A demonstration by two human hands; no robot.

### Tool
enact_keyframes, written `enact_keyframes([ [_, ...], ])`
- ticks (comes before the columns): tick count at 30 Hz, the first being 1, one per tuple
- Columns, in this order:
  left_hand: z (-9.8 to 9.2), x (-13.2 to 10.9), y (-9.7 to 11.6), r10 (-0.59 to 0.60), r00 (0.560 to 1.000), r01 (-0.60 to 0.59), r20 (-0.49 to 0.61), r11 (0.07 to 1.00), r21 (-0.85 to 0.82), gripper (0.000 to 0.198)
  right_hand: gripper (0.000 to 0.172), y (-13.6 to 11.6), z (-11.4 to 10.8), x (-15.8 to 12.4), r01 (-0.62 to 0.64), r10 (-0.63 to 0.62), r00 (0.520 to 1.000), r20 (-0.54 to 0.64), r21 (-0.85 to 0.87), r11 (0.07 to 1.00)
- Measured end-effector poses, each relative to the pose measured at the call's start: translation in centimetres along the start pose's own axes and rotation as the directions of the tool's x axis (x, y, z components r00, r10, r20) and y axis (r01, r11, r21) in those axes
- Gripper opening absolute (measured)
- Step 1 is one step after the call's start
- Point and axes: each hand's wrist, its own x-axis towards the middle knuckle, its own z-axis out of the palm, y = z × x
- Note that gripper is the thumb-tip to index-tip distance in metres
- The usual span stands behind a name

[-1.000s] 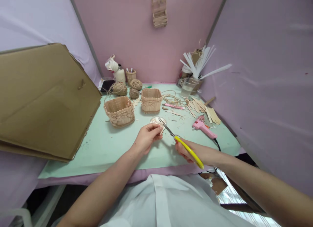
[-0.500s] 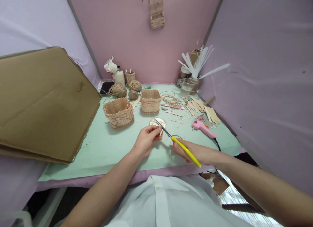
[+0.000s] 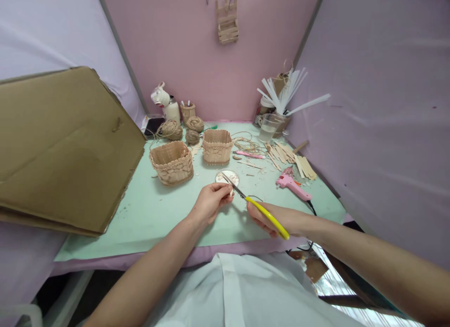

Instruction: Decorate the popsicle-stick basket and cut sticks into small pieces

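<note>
Left hand [image 3: 210, 203]: fingertips pinched shut on a small pale piece [image 3: 229, 192], held just above the green table cover [image 3: 158, 214]; piece too small to identify.
Right hand [image 3: 281, 220]: fingers curled around the yellow handles of the scissors [image 3: 260, 210]; blades point at the pinched piece, their gap not discernible.
Round disc [image 3: 228, 177]: flat on the cover, just beyond the blades.
Pink glue gun [image 3: 293, 185]: right of disc.

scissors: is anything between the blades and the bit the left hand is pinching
Nothing visible does. The scissors in the right hand point their blades straight at the small pale piece pinched by the left hand. The round disc lies just beyond, and the glue gun is off to the side.
</note>
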Motion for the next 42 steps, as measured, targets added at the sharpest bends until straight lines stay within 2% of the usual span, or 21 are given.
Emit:
enact_keyframes([
  [3,-0.1,0.2,0.0,-0.041,0.999,0.041,-0.022,0.999,-0.007,0.023,0.045,1.0,0.2,0.7,-0.091,0.093,0.995,-0.025,0.08,0.993],
  [7,-0.2,0.5,-0.1,-0.076,0.996,0.075,-0.036,0.997,-0.022,0.019,0.049,1.7,0.4,1.3,-0.13,0.137,0.989,-0.046,0.141,0.981],
  [13,-0.5,0.8,-0.1,-0.129,0.991,0.129,-0.02,0.992,-0.011,0.015,0.049,1.1,0.1,1.2,-0.142,0.146,0.988,-0.052,0.079,0.987],
  [20,-0.6,1.3,0.0,-0.131,0.991,0.131,0.028,0.991,0.007,0.012,0.049,0.7,0.0,1.2,-0.141,0.146,0.986,-0.08,0.062,0.988],
  [26,-1.0,1.7,0.1,-0.165,0.985,0.166,0.039,0.986,-0.005,0.008,0.048,1.5,-0.2,1.8,-0.16,0.17,0.983,-0.074,0.131,0.978],
  [31,-1.4,1.7,0.2,-0.205,0.974,0.205,0.094,0.979,0.016,0.005,0.05,1.8,-0.3,2.4,-0.169,0.176,0.984,-0.016,0.203,0.965],
  [37,-1.4,1.9,0.4,-0.231,0.97,0.231,0.075,0.973,0.006,0.004,0.05,0.8,-0.2,2.1,-0.172,0.179,0.984,-0.002,0.261,0.95],
  [42,-1.2,2.2,0.4,-0.243,0.969,0.243,0.052,0.97,0.013,0.004,0.049,0.9,-0.2,2.4,-0.201,0.208,0.978,0.006,0.281,0.939],
])
